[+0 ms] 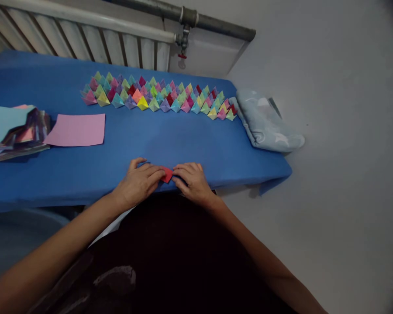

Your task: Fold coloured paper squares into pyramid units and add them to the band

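Note:
A small folded piece of red paper (167,175) lies near the front edge of the blue-covered table, between my two hands. My left hand (140,181) has its fingers together over the paper's left side, covering part of it. At the right corner of the paper, my right hand (193,181) closes its thumb and fingertips in a pinch. Farther back stand rows of small folded paper boats (153,103) in pink, yellow, blue, green, purple and red. A pink paper sheet (77,130) lies flat to the left of my hands.
At the far left is a stack of coloured paper (6,124) with a shiny wrapper. A folded grey-blue cloth (265,122) rests on the table's right end, against the wall. Behind the blue tablecloth (124,131) are a radiator (98,43) and a pipe with a red-handled valve (185,41).

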`<state>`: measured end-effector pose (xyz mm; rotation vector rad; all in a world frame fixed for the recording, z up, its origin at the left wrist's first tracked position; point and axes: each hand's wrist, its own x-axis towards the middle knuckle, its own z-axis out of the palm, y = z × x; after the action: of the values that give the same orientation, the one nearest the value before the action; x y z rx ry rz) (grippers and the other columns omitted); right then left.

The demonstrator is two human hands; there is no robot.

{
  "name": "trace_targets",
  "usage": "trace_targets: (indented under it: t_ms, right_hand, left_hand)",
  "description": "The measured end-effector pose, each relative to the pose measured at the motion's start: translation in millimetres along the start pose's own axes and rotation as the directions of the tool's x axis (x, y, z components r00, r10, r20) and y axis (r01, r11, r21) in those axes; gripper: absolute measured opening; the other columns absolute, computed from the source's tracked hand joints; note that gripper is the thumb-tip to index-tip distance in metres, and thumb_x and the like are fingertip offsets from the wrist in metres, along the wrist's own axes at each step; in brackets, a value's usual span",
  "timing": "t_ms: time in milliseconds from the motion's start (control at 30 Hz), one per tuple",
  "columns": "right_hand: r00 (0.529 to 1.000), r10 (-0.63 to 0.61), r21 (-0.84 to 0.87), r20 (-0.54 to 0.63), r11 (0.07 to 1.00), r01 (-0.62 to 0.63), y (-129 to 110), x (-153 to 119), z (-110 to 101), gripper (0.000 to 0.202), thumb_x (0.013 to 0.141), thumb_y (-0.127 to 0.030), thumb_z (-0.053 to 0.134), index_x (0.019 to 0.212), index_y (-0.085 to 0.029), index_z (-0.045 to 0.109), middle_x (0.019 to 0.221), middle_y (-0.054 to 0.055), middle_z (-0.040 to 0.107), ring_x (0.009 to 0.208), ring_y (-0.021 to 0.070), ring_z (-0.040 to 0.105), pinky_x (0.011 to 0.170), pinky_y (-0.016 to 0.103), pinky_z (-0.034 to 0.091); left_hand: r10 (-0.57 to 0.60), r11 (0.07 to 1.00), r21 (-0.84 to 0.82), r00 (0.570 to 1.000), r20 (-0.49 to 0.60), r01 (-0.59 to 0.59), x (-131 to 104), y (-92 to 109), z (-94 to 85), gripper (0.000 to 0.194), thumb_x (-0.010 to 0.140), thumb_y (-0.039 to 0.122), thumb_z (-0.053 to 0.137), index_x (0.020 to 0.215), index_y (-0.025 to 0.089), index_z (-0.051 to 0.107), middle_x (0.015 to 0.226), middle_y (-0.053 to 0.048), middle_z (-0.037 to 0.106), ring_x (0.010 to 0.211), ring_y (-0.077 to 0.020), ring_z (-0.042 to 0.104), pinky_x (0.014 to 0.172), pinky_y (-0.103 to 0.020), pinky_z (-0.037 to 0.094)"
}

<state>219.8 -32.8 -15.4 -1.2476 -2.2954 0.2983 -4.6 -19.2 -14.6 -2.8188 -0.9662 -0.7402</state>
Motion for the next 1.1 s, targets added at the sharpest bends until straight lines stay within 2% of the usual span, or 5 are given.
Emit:
trace_targets:
  t_ms: [333, 567, 767, 1000, 1100]
  right_hand:
    - [0.999, 0.043, -0.006, 0.014, 0.999, -0.043, 0.0, 2.4, 0.4, 0.016, 0.095, -0.027, 0.058, 0.103, -0.022, 0.071, 0.110, 0.006, 0.072, 0.102, 0.0217, 0.058, 0.090, 0.037, 0.036]
    - [0.999, 0.045, -0.008, 0.006, 0.999, -0.045, 0.7, 3.4, 0.8, 0.018, 0.097, -0.025, 0.055, 0.102, -0.022, 0.071, 0.109, 0.006, 0.072, 0.100, 0.0207, 0.058, 0.089, 0.036, 0.036]
    - [0.997, 0.080, -0.011, 0.011, 0.997, -0.079, -1.8, 5.8, 0.1, 0.019, 0.098, -0.027, 0.053, 0.100, -0.022, 0.071, 0.108, 0.006, 0.072, 0.099, 0.0202, 0.057, 0.089, 0.035, 0.035]
    - [0.976, 0.213, 0.006, 0.053, 0.977, -0.213, -9.7, 15.0, -0.4, 0.017, 0.098, -0.026, 0.053, 0.091, -0.022, 0.068, 0.108, 0.004, 0.070, 0.096, 0.0195, 0.055, 0.086, 0.034, 0.032]
    - [0.964, 0.258, 0.012, 0.064, 0.966, -0.259, -12.9, 19.7, -1.3, 0.016, 0.097, -0.024, 0.053, 0.086, -0.021, 0.064, 0.104, 0.003, 0.070, 0.095, 0.0190, 0.055, 0.085, 0.034, 0.032]
  left_hand:
    - [-0.054, 0.999, 0.000, 0.998, -0.038, 0.054, -0.4, 6.3, 2.0, 0.018, 0.094, 0.019, 0.052, 0.107, 0.020, 0.066, 0.111, -0.007, 0.075, 0.096, -0.0229, 0.068, 0.101, -0.048, 0.035]
    - [-0.148, 0.989, -0.009, 0.984, -0.096, 0.147, 2.0, 16.0, 1.4, 0.019, 0.096, 0.021, 0.052, 0.104, 0.022, 0.069, 0.107, -0.004, 0.076, 0.094, -0.0230, 0.066, 0.098, -0.048, 0.036]
    - [-0.219, 0.975, -0.043, 0.969, -0.112, 0.216, 1.2, 14.6, 6.7, 0.021, 0.097, 0.026, 0.052, 0.100, 0.022, 0.072, 0.107, -0.003, 0.077, 0.097, -0.0256, 0.062, 0.094, -0.047, 0.036]
    - [-0.429, 0.892, -0.161, 0.903, -0.009, 0.422, 7.2, 10.4, 8.3, 0.031, 0.097, 0.036, 0.047, 0.091, 0.025, 0.075, 0.104, -0.005, 0.075, 0.095, -0.0258, 0.058, 0.086, -0.046, 0.039]
    - [-0.473, 0.862, -0.181, 0.880, 0.046, 0.473, 10.2, 6.8, 7.2, 0.035, 0.097, 0.038, 0.045, 0.086, 0.025, 0.076, 0.099, -0.004, 0.074, 0.091, -0.0250, 0.057, 0.083, -0.046, 0.038]
